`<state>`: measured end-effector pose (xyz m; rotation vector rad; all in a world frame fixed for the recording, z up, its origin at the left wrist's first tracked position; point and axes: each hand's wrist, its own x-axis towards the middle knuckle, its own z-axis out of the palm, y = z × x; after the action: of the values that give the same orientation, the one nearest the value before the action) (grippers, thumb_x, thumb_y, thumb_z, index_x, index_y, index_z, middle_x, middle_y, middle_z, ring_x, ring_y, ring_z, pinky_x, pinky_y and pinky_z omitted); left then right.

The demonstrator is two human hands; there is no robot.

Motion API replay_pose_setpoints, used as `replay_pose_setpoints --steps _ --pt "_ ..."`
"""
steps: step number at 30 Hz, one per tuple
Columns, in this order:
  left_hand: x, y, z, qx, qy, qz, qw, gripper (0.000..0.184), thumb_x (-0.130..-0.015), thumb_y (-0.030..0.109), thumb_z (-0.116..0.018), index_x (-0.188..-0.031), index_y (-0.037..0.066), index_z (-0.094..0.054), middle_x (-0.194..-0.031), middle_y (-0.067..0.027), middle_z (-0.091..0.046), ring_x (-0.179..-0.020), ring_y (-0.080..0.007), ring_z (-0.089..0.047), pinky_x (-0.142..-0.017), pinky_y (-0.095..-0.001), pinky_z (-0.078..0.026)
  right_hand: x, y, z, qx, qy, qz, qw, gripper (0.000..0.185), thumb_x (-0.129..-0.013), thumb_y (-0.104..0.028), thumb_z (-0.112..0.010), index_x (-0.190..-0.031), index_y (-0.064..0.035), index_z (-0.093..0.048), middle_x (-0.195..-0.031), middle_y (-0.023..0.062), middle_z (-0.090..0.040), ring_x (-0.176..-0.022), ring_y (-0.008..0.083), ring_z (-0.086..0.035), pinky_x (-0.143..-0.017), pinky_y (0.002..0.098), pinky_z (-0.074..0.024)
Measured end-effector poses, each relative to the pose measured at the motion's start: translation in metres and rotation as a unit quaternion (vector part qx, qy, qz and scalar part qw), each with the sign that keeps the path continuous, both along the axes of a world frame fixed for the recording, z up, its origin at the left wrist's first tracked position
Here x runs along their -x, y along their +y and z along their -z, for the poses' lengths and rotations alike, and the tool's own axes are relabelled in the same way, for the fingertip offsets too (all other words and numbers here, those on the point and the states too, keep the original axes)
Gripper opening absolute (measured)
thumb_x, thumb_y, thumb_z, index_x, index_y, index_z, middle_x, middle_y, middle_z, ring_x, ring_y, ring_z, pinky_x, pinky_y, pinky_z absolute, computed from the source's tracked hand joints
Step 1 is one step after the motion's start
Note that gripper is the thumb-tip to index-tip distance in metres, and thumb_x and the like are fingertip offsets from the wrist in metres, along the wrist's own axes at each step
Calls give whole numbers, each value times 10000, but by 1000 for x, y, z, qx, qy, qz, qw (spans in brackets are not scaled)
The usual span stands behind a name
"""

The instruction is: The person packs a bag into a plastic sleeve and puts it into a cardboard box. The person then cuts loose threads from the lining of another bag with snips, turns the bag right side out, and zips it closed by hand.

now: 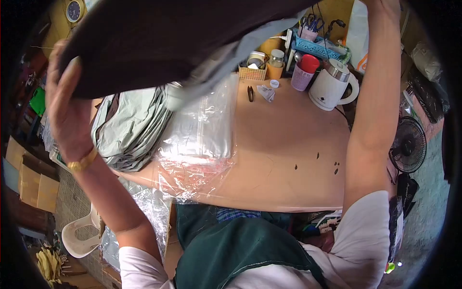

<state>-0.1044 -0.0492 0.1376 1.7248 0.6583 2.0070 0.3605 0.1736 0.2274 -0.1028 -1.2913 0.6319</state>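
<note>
A large dark piece of cloth [144, 43] is held up high across the upper left, with a paler grey layer [250, 45] showing along its lower right edge. My left hand [67, 101] grips its left edge, thumb on the near side and the other fingers partly hidden behind. My right arm reaches up to the top edge; only the base of my right hand [382, 5] shows, its fingers out of frame. Below the cloth lies a pile of folded grey-green cloth [132, 125]. Beside it is a clear plastic bag [202, 130] with something grey and flat inside.
On the brown table [288, 135] stand a white kettle [329, 86], a lilac cup [303, 77] holding something red, a wicker basket [252, 72] and a jar [276, 60]. Small snips [250, 94] lie nearby. A black fan [409, 144] is at right, a plastic chair [79, 233] at lower left.
</note>
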Motion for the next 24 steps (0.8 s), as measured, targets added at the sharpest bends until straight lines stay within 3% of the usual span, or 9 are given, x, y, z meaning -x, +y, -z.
replay_pose_setpoints --steps 4,5,6,8,10,14,20,22,24 --pt "-60 -50 35 0 69 -120 990 833 -722 67 -718 -1444 -26 -314 -1294 -200 -515 -1079 -211 -598 -938 -310 -476 -67 -7 100 89 -51 -79 992 296 -960 -349 -566 -1129 -111 -611 -1136 29 -618 -1106 224 -545 -943 419 -413" --pt "-48 -57 64 106 68 -11 992 859 -687 55 -718 -1446 -19 -323 -1233 -177 -541 -986 -166 -584 -882 -276 -469 -79 -9 145 125 -80 -122 981 303 -960 -362 -566 -1131 -116 -611 -1146 31 -619 -1123 232 -545 -952 430 -411" --pt "-50 -62 89 178 117 25 977 824 -668 2 -690 -1424 -4 -362 -1124 -130 -566 -879 -121 -537 -811 -245 -446 -91 -9 199 134 -132 -193 963 365 -944 -419 -578 -1125 -103 -609 -1163 45 -616 -1152 215 -529 -961 406 -399" --pt "-62 -69 143 345 155 58 924 702 -661 -119 -632 -1330 43 -497 -904 -14 -582 -774 -78 -501 -738 -226 -433 -84 -42 287 297 -254 -5 921 175 -821 -74 -628 -985 -123 -590 -1139 32 -629 -1071 145 -526 -934 315 -408" --pt "-61 -68 217 334 327 -24 884 375 -663 -158 -608 -967 54 -661 -826 -16 -566 -777 -137 -556 -738 -243 -443 -82 -67 352 429 -256 -61 864 121 -856 -98 -664 -951 -94 -587 -1184 95 -637 -902 96 -603 -783 238 -478" --pt "-60 -78 279 341 314 -32 885 236 -630 -125 -683 -773 26 -571 -826 -52 -574 -815 -184 -583 -765 -272 -451 -69 -93 401 494 -167 -153 839 108 -880 -21 -608 -972 -69 -578 -1190 128 -634 -759 92 -630 -645 230 -519" --pt "-52 -76 295 497 125 -35 858 181 -867 38 -682 -865 37 -501 -784 21 -476 -747 -83 -432 -701 -230 -387 -57 -83 423 509 -154 69 844 251 -921 -81 -579 -1158 -10 -540 -1285 168 -570 -975 201 -610 -861 330 -507" --pt "-57 -70 294 480 123 -45 868 156 -944 106 -612 -893 49 -476 -783 38 -416 -751 -68 -369 -679 -222 -354 -38 -101 411 509 -226 210 804 346 -941 -118 -565 -1256 16 -516 -1373 208 -504 -1134 260 -585 -956 376 -485" --pt "-64 -65 283 499 125 -79 854 167 -954 137 -603 -889 50 -477 -782 39 -425 -751 -73 -378 -684 -225 -360 -2 -148 386 335 -688 360 533 620 -948 -341 -562 -1421 15 -380 -1385 236 -478 -1252 344 -488 -1063 478 -358"
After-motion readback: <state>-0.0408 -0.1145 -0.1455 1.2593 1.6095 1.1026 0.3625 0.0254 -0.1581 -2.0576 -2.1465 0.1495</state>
